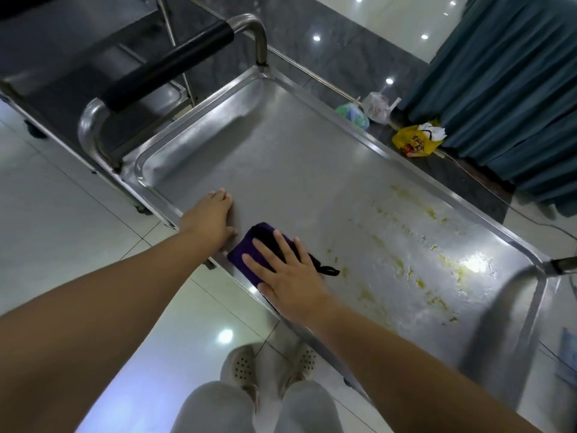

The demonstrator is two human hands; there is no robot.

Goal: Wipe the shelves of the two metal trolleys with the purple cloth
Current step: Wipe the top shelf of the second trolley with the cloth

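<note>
Right hand [288, 278], fingers spread flat, presses the purple cloth [249, 254] onto the top shelf [281, 170] near its six o'clock rim; left hand [209, 218] lies flat beside it at ten o'clock; yellow smears [406, 245] at three o'clock.

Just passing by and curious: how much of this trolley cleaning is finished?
The top shelf looks clean on its left half. The right hand presses the purple cloth flat near the front rim while the left hand rests beside it. To do: the yellow smears on the right half; the second trolley behind cannot be judged.
</note>
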